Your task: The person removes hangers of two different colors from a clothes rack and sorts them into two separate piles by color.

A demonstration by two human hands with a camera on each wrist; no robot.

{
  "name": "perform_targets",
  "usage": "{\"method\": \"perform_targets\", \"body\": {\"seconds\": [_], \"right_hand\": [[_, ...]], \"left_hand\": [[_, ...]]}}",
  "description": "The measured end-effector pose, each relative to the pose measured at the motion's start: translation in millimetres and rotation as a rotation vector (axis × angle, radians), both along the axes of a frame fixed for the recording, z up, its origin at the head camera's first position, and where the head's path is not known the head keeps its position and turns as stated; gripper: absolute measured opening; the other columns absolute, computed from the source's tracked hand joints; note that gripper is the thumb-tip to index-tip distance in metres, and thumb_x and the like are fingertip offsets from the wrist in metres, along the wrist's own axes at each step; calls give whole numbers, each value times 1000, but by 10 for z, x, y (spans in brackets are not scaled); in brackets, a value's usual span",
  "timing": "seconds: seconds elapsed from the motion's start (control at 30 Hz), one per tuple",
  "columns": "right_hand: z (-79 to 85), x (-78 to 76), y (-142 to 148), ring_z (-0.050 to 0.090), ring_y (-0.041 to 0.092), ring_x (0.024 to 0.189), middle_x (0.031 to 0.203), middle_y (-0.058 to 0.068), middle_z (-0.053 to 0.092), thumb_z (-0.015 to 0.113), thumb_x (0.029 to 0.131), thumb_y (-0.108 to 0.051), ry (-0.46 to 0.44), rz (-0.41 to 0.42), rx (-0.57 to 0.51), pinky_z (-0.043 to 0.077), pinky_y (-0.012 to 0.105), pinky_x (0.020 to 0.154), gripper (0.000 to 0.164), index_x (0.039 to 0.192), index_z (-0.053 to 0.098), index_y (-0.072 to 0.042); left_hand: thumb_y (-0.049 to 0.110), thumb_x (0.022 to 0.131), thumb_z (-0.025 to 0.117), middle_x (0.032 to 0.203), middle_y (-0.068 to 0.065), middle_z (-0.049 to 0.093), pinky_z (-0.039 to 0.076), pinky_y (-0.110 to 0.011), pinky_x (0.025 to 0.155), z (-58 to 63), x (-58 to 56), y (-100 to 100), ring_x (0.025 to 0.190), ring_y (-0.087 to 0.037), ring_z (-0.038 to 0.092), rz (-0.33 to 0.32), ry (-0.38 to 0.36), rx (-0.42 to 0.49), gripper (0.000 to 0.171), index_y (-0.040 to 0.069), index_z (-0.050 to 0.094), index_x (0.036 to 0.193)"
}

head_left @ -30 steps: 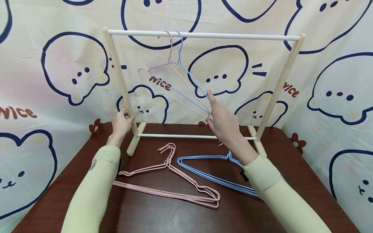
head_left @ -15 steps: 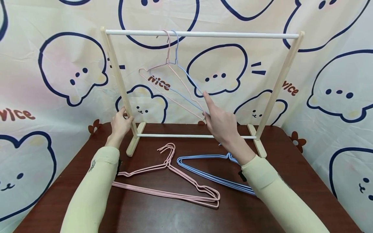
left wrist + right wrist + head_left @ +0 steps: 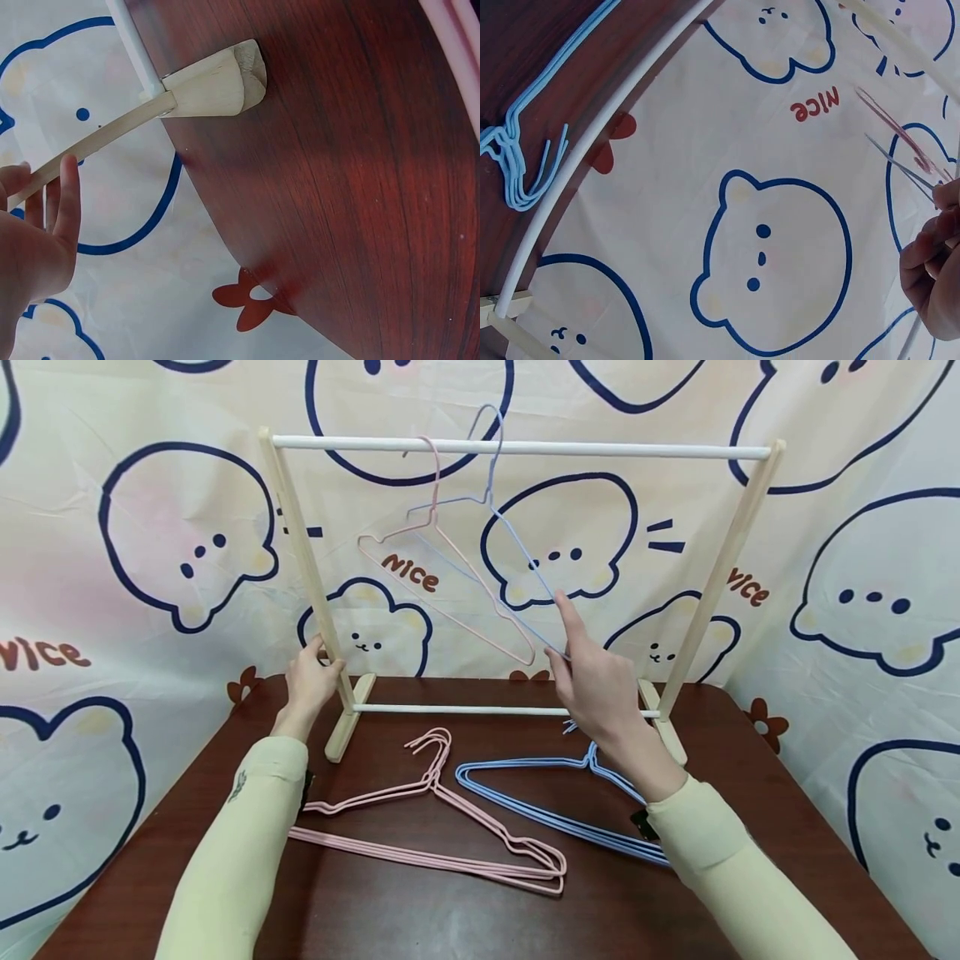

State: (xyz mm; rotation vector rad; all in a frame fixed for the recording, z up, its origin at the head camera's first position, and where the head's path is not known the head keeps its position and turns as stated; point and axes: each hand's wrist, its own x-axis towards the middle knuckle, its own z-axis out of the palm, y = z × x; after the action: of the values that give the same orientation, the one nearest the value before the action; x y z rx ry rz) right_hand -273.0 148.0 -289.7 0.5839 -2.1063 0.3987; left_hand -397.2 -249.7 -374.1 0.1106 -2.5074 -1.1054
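My right hand point(image 3: 600, 689) pinches the lower right corner of a blue hanger point(image 3: 525, 545), its index finger laid along the sloping arm. The blue hanger's hook rises above the white top rail point(image 3: 615, 449) of a wooden rack. Just left of it, a pink hanger point(image 3: 468, 564) hangs by its hook from that rail. My left hand point(image 3: 310, 681) grips the rack's left upright point(image 3: 303, 543); in the left wrist view, fingers point(image 3: 69, 199) and thumb lie on either side of that wooden post. The right wrist view shows the right hand point(image 3: 937, 270) only partly, at the edge.
Several pink hangers point(image 3: 427, 857) lie stacked on the dark wooden table point(image 3: 420, 927). To their right lie several blue hangers point(image 3: 555, 822), partly under the right forearm. The rack's lower white bar point(image 3: 457, 710) crosses near the table's back edge. Behind it hangs a patterned cloth point(image 3: 847, 693).
My right hand has moved right with the blue hanger, whose hook has risen from the rail's level to above it. The pink hanger stays on the rail. The left hand keeps its grip.
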Motion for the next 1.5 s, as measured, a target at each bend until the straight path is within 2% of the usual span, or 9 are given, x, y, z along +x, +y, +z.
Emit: {"method": "perform_targets", "body": {"seconds": [0.23, 0.4, 0.63, 0.8, 1.0, 1.23, 1.5], "right_hand": [[-98, 127, 164, 40, 12, 42, 64, 3, 56, 71, 92, -13, -35, 17, -106, 32, 27, 39, 70, 153, 37, -13], [-178, 236, 285, 41, 12, 46, 66, 3, 52, 73, 90, -13, -84, 10, -170, 36, 26, 43, 73, 153, 37, -12], [-305, 437, 461, 39, 8, 50, 66, -1, 47, 73, 90, -10, -149, 25, -247, 34, 19, 49, 75, 154, 36, -13], [-441, 564, 592, 36, 5, 50, 64, -3, 43, 73, 87, -3, -195, 70, -286, 32, 17, 51, 78, 155, 35, -13], [-670, 714, 791, 35, 2, 48, 65, -5, 42, 74, 86, -1, -257, 59, -287, 31, 18, 47, 80, 155, 35, -15], [-875, 820, 1051, 34, 5, 47, 71, -3, 43, 72, 91, -11, -448, 32, -357, 33, 25, 46, 74, 155, 34, -18], [-1009, 980, 1259, 36, 7, 52, 83, 0, 46, 68, 95, -26, -690, -10, -343, 35, 27, 51, 69, 155, 33, -21]], "left_hand": [[12, 98, 58, 132, -27, 59, 42, -61, 102, -9, -2, -6, 111, -48, 61, -1, -8, 8, 57, 14, 40, 152], [13, 98, 57, 133, -27, 59, 40, -61, 103, -3, 0, -9, 112, -48, 61, -5, -8, 8, 57, 14, 40, 152], [14, 99, 57, 131, -27, 59, 44, -60, 100, 0, 5, -10, 112, -47, 60, -6, -6, 7, 57, 15, 40, 153], [14, 99, 58, 131, -26, 60, 44, -60, 101, -10, 5, -23, 114, -47, 59, 2, -6, 8, 57, 15, 40, 152], [15, 99, 58, 130, -24, 61, 49, -57, 95, -24, -22, -27, 110, -45, 62, 5, -5, 9, 55, 16, 42, 151], [15, 99, 58, 128, -24, 62, 50, -56, 91, -36, -43, -29, 107, -45, 64, 6, 2, -5, 53, 15, 44, 150], [14, 98, 59, 128, -25, 62, 51, -56, 90, -35, -41, -29, 105, -45, 64, 7, 12, -10, 52, 13, 45, 149]]}}
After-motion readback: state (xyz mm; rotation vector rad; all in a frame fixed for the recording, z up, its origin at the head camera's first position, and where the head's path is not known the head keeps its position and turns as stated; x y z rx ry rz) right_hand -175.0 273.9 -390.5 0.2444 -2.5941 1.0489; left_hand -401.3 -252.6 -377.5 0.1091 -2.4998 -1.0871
